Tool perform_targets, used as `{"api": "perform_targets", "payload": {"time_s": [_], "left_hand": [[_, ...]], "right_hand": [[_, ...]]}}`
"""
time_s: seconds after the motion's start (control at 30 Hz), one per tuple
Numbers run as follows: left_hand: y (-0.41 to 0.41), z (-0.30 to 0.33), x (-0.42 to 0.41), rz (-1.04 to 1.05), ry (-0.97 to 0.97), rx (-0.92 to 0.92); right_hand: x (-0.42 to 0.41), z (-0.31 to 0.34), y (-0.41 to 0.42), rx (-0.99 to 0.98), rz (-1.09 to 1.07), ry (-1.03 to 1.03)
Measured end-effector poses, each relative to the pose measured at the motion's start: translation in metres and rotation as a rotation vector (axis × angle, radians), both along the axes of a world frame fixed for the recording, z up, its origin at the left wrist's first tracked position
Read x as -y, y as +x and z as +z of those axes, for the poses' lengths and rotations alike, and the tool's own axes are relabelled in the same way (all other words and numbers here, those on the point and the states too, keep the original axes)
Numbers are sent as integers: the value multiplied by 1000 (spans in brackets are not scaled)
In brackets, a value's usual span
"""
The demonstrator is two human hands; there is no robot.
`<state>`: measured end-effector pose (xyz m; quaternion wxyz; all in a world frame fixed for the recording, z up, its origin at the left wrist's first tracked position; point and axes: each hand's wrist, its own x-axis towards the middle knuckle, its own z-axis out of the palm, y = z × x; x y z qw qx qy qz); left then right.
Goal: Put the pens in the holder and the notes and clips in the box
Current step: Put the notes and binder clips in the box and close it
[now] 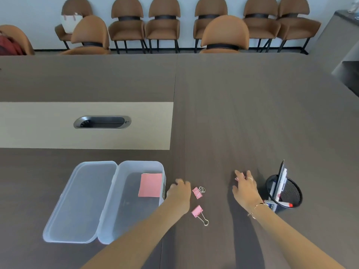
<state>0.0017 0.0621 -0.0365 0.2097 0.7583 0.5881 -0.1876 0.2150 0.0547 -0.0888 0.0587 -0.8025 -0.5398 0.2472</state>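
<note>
Your right hand [245, 188] closes over a pink clip [236, 179] near the holder [291, 193], your left hand [179, 193] curled, contents hidden; two light, stiff clips [198, 192] lie between—pinch their bodies.

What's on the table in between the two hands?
In the head view, two pink binder clips lie between the left hand and right hand: one beside the left hand, another nearer the person. The remaining table there is bare.
</note>
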Motion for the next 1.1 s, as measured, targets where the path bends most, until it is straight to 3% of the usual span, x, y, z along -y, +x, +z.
{"api": "perform_targets", "payload": {"time_s": [0.1,0.27,0.33,0.47,0.6,0.83,1.1], "left_hand": [[2,-21,7,89,-10,-162],[4,-34,10,139,97,-154],[5,-34,8,134,125,-131],[4,-23,-6,79,142,13],[6,-13,-23,141,158,316],[5,-36,-35,5,-11,401],[5,-54,-23,-46,111,533]], "right_hand": [[4,-12,4,130,46,35],[8,-12,5,292,147,155],[11,-8,3,235,170,192],[25,6,-14,-59,182,281],[44,11,-38,-229,232,178],[63,1,-77,-247,319,129],[73,-15,-100,-318,189,263]]}}
